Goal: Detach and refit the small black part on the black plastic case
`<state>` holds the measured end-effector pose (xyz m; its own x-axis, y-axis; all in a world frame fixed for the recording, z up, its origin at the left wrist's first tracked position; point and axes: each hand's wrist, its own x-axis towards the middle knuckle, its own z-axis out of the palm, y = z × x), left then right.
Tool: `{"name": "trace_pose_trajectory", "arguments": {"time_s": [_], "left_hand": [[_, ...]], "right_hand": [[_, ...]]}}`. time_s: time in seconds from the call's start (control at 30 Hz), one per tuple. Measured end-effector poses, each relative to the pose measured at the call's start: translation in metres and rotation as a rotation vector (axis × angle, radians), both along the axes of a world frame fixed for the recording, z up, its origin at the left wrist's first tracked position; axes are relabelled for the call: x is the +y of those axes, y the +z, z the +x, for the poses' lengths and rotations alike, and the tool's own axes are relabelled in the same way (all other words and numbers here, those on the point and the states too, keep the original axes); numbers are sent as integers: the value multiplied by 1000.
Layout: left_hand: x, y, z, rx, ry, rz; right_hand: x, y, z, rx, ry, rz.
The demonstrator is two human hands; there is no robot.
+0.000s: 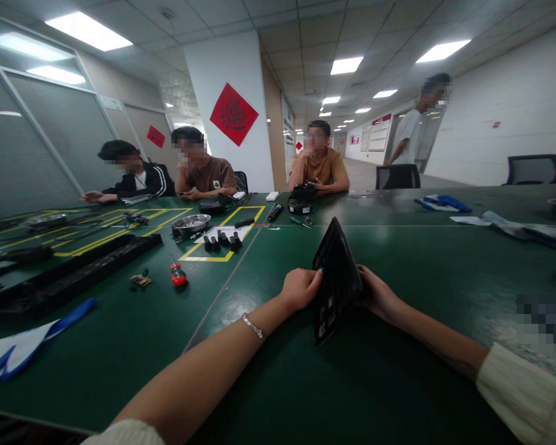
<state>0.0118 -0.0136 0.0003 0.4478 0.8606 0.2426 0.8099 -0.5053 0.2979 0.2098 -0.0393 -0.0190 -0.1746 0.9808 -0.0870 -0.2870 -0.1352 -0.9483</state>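
Note:
I hold a black flat tablet-like panel (336, 278) tilted up over the green table, seen at a steep angle. A few pale patches show low on its face; I cannot tell what they are. My left hand (303, 287), with a silver bracelet at the wrist, grips the panel's left side, its thumb on the face. On the opposite side my right hand (375, 292) is closed around the edge, most of its fingers hidden behind it. Left of my hands, a red screwdriver (178, 275) stands on the table near small brass-coloured parts (141, 280).
Several black cylindrical parts (222, 241) stand by a metal bowl (191, 226). A long black tray (74, 269) and blue-white gloves (32, 343) lie left. Three people sit across the green table (259, 346); another person (410, 133) stands behind. More gloves (445, 204) lie right.

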Motion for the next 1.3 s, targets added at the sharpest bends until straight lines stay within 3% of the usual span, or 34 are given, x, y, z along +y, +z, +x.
{"name": "trace_pose_trajectory", "arguments": {"time_s": [0.3,0.6,0.93,1.13,1.3], "left_hand": [[-2,0,0,22,37,-1],[-1,5,1,-27,-1,-57],[4,-1,-2,-47,-73,-68],[4,-2,-3,18,-146,-19],[4,-2,-2,-60,-161,-74]], "right_hand": [[-9,9,0,33,69,79],[-3,-7,1,-254,79,279],[3,-18,5,-148,52,276],[-2,-9,3,-128,23,280],[-11,1,-1,-132,12,276]]}}
